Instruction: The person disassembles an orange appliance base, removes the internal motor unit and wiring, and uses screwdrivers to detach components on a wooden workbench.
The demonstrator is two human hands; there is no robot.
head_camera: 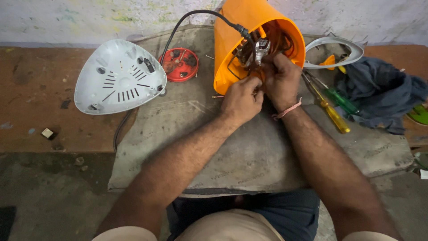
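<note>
At the far middle of the desk [35, 98], on a grey mat [249, 156], the orange appliance housing [243, 27] lies on its side, open end facing the person, wiring and a small metal part [262, 46] exposed inside

Left hand [242, 99] sits at the lower rim of the housing, grip pinched narrow on something thin at the opening; can't tell if it's a wire or a lead

Right hand [280, 80] reaches into the opening just below the metal part, fingers curled tight around inner parts; exactly what it holds is hidden. Pink band [286, 110] on that wrist

Black cable [196, 15] enters the housing from the top and loops left, then runs off under the white base cover

White triangular base cover [118, 76] lies inside-up toward the far left of the mat, overhanging onto the desk. Red round disc part [179, 64] sits between it and the housing

Right of the hands: yellow-handled screwdriver [332, 116] and green-handled screwdriver [341, 100] lie side by side on the mat. White ring-shaped trim piece [334, 51] just behind them, dark blue cloth [383, 93] bunched at the far right edge

Small pale block [47, 133] on the desk near the left edge
</note>
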